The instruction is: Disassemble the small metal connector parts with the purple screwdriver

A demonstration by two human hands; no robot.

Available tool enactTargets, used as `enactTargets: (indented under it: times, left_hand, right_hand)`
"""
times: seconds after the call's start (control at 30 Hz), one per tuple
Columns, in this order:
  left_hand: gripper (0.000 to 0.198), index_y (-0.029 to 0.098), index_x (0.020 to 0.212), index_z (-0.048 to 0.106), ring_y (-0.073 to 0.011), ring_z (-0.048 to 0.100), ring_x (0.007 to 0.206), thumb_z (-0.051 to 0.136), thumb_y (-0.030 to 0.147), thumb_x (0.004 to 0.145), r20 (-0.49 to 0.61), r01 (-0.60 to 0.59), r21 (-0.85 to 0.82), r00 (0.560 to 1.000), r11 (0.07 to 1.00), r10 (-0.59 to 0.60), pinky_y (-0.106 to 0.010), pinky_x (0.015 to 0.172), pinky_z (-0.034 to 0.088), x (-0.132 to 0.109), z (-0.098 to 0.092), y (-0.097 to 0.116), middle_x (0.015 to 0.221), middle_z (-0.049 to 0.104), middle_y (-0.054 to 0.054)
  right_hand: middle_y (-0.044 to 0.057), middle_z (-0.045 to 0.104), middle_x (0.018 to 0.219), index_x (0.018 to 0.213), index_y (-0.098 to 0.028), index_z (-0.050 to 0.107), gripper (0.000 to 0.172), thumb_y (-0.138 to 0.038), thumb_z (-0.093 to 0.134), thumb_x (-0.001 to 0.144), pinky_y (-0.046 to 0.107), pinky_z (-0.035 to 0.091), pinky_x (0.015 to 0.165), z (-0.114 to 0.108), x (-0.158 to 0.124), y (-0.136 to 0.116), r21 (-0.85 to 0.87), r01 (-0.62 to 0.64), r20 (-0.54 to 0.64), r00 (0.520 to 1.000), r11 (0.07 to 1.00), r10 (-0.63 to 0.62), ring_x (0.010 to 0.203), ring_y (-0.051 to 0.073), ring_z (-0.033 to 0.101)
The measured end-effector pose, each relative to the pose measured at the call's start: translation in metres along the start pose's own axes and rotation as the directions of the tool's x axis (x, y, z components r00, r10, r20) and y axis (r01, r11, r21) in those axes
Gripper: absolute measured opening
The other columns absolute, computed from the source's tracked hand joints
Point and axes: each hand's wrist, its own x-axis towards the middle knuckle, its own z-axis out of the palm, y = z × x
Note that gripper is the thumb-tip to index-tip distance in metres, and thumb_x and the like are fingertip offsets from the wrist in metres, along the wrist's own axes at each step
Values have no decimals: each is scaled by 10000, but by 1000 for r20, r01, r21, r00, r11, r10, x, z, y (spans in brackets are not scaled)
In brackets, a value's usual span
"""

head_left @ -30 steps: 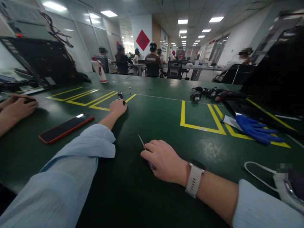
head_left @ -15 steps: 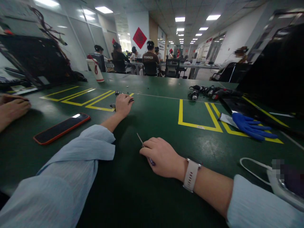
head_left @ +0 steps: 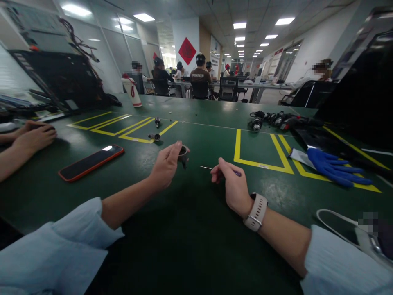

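Note:
My left hand point(head_left: 165, 167) is closed on a small dark hollow part point(head_left: 183, 154) with a round rim and a short stub pointing down, held above the green table point(head_left: 190, 221). To its right, my right hand point(head_left: 233, 182) grips a thin screwdriver point(head_left: 206, 167), its slim metal shaft pointing left toward that part; a bit of purple handle shows behind the fingers. Shaft and part are apart. Beyond my left hand, a cup-ended metal piece point(head_left: 154, 137) lies by the yellow tape, and a small dark metal piece point(head_left: 157, 122) stands farther back.
An orange-cased phone point(head_left: 92, 162) lies left, near another person's hands point(head_left: 37, 137). A white bottle point(head_left: 132, 93) stands at the back. On the right are cabled dark devices point(head_left: 256, 121), blue gloves point(head_left: 334, 166) and a white cable point(head_left: 333, 213). Yellow tape point(head_left: 264, 166) marks rectangles.
My left hand has come back from the taped area, now holding the hollow part. My right hand has risen and turned, swinging the screwdriver's shaft to point left.

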Motion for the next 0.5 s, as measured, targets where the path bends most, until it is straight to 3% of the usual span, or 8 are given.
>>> enactTargets:
  times: [0.1,0.2,0.3,0.4,0.5]
  left_hand:
    - [551,201,718,501,-128,423,466,305,709,802,104,135,-86,987,987,-126,-286,449,375,-7,-6,-4,558,437,5]
    - [553,206,746,492,-124,422,515,521,749,647,197,-57,80,980,995,40,-268,470,368,-9,-12,-9,605,461,15]
    - [451,189,732,516,-134,495,631,751,530,554,310,-272,272,933,923,184,-257,570,413,-8,-14,-15,706,539,2]
    - [290,177,663,511,-106,473,565,714,384,646,403,-315,317,899,895,173,-227,529,386,-6,-11,-25,634,529,23]
    - [269,177,601,477,-92,422,505,653,364,682,436,-350,332,880,876,186,-215,482,338,-6,-9,-31,551,480,40]
  right_hand:
    - [-19,546,551,733,-184,603,199,-320,507,841,257,390,533,2,1,-1,175,-24,-6,1000,984,25,543,127,504]
    - [-4,571,598,760,-187,565,116,-281,509,796,270,413,558,4,1,-5,228,-33,3,999,973,33,570,136,526]
    - [11,593,646,736,-186,546,103,-276,512,774,283,431,593,5,0,-8,265,-40,61,998,963,25,601,138,539]
    - [4,594,649,707,-186,545,145,-281,508,810,279,427,612,5,-4,-8,228,-8,178,984,974,-33,616,131,534]
    - [-12,576,632,691,-188,545,192,-299,514,844,273,420,603,4,-9,-9,48,82,294,951,995,-93,612,126,527]
